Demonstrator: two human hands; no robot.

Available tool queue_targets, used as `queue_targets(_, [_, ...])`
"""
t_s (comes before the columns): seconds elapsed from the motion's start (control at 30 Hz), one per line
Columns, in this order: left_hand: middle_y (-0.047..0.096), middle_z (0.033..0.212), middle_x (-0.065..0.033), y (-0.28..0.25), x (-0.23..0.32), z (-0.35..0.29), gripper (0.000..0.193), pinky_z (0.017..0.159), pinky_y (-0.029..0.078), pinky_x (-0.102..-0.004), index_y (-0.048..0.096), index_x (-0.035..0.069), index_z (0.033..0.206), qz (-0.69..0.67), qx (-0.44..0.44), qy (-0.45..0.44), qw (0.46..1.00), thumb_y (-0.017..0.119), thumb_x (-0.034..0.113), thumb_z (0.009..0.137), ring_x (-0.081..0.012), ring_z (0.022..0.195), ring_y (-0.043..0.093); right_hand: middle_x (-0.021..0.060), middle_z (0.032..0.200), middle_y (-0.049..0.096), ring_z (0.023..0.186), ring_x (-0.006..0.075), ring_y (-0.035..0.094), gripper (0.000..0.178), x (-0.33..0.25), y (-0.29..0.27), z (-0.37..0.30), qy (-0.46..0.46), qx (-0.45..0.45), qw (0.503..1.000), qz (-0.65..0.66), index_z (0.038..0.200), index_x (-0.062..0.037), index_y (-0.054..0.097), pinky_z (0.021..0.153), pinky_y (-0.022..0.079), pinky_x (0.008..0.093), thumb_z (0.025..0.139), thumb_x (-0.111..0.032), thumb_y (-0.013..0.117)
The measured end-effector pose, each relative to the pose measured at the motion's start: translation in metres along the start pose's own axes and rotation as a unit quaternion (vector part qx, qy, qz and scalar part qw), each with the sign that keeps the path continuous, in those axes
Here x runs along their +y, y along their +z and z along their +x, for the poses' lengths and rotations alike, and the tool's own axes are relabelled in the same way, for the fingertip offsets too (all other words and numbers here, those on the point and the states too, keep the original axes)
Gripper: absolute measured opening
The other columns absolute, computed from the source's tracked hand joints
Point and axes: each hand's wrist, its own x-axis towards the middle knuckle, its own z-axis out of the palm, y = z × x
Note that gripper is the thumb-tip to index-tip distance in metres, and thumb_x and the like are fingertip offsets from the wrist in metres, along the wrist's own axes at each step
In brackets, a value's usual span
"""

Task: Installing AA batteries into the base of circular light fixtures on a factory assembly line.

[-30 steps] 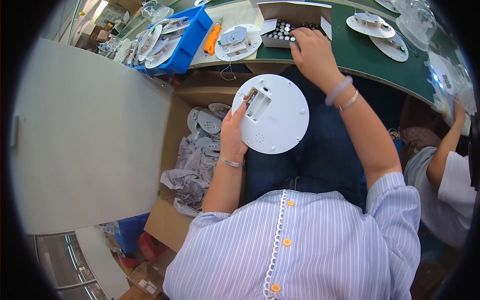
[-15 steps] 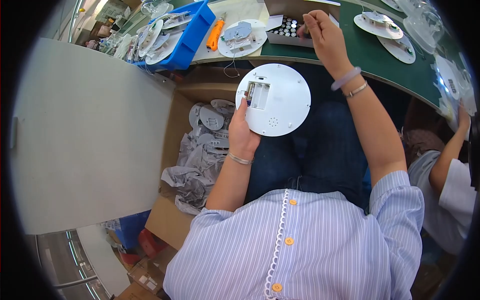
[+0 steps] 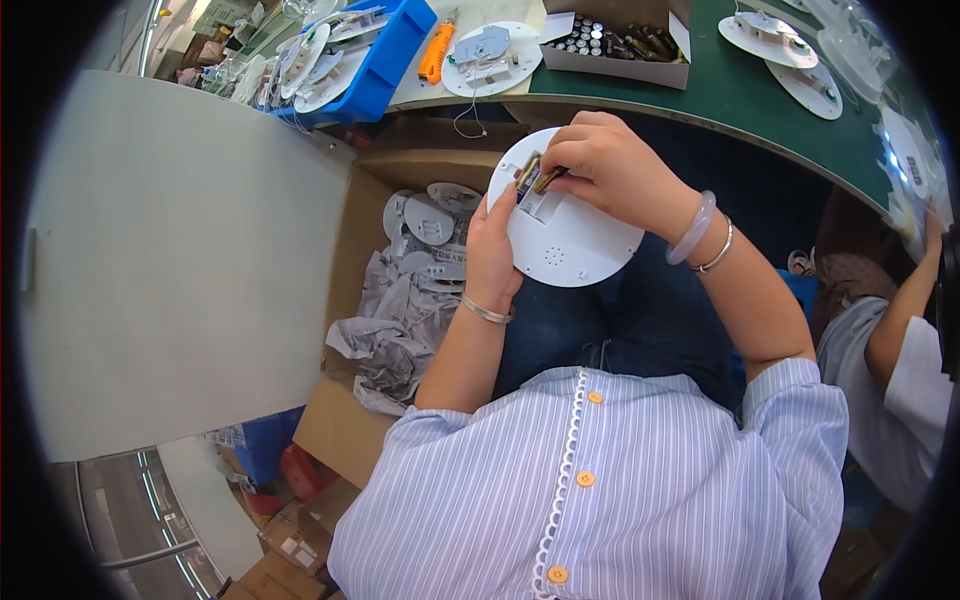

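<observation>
A round white plastic disc (image 3: 575, 250) with a battery compartment and a small patch of holes is held over my lap. My left hand (image 3: 492, 245) grips its left edge, thumb on the face beside the compartment. One battery (image 3: 528, 176) lies in the compartment near that thumb. Between thumb and fingers of my right hand (image 3: 610, 165) is a second battery (image 3: 549, 180), tilted at the compartment's upper part. The right hand covers the disc's upper right side.
On the green bench (image 3: 700, 120) stand a battery box (image 3: 620, 68), an orange cutter (image 3: 437, 50), a blue bin (image 3: 385, 80) and several white discs (image 3: 765, 40). A carton (image 3: 345, 270) with paper and discs sits at my left. A co-worker's arm (image 3: 905, 290) is at far right.
My right hand has come down from the battery box to the disc, bringing a battery to the compartment. The disc has shifted slightly right and tilted in my left hand.
</observation>
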Motion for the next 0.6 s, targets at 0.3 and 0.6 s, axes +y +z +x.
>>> queue_targets(0.3, [0.055,0.099,-0.0092,0.0,0.003,-0.006,0.03,0.072,0.046,-0.0262,0.045,-0.001,0.11,0.006,-0.015,-0.01,1.0,0.046,0.015,0.084,-0.0156,0.085,0.056,0.0157,0.107,0.046,0.098,0.0299,0.045,0.046,0.004,0.005,-0.008,0.056,0.134,0.989,-0.008,0.106,-0.0054,0.05,0.086,0.037,0.035,0.067,-0.024,0.065])
queue_targets(0.6, [0.054,0.099,-0.0092,-0.001,0.001,-0.004,0.029,0.074,0.044,-0.0246,0.045,-0.001,0.109,0.043,-0.007,0.016,0.999,0.046,0.015,0.085,-0.0149,0.087,0.054,0.0119,0.083,0.056,0.072,0.0169,0.056,0.044,0.018,0.013,-0.004,0.3,-0.026,0.919,0.256,0.096,0.0026,0.051,0.065,0.046,0.0259,0.071,-0.031,0.064])
